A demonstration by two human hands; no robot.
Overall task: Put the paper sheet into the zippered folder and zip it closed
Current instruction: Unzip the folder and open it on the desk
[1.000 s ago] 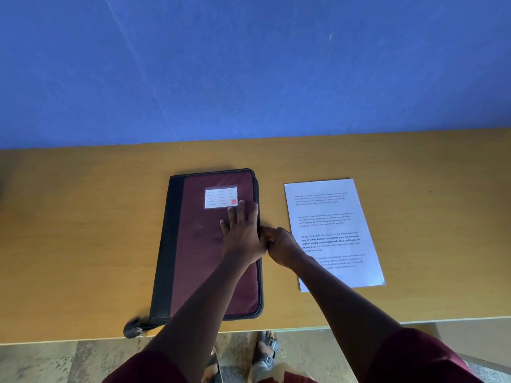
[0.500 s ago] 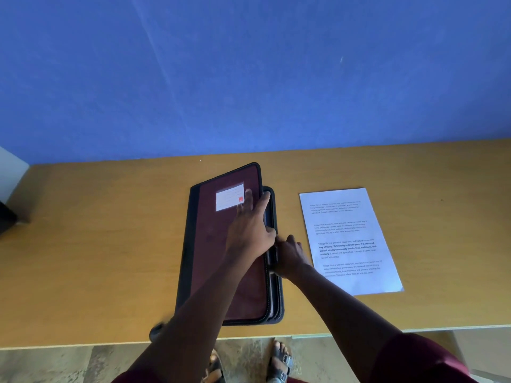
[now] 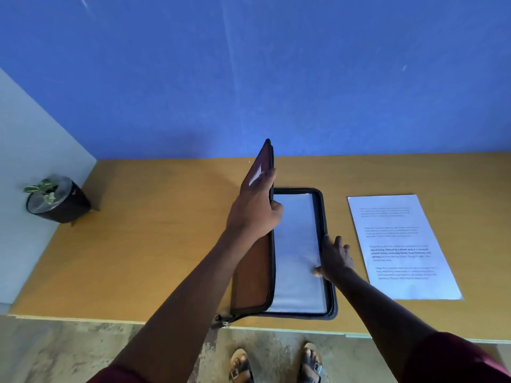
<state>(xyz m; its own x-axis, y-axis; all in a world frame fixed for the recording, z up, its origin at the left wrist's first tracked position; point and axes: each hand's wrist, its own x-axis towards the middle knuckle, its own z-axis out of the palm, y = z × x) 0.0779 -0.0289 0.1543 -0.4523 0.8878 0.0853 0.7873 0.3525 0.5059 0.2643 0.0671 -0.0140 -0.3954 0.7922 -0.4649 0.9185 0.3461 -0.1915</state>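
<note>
Folder (image 3: 298, 252) cover, flat a second ago, stood lifted mid-frame, left hand (image 3: 255, 211) gripping it. Right hand (image 3: 333, 258) pressed open-fingered; paper sheet (image 3: 401, 244) waited right.

Person, head-camera view: both arms are showing bare from the upper arm down, with the left hand (image 3: 255, 208) and right hand (image 3: 334, 257) wearing no gloves, rings or watch that can be made out. Dark maroon short sleeves (image 3: 453, 360) are covering the upper arms. The feet are wearing open-toed sandals (image 3: 313, 366) with buckled straps.
</note>
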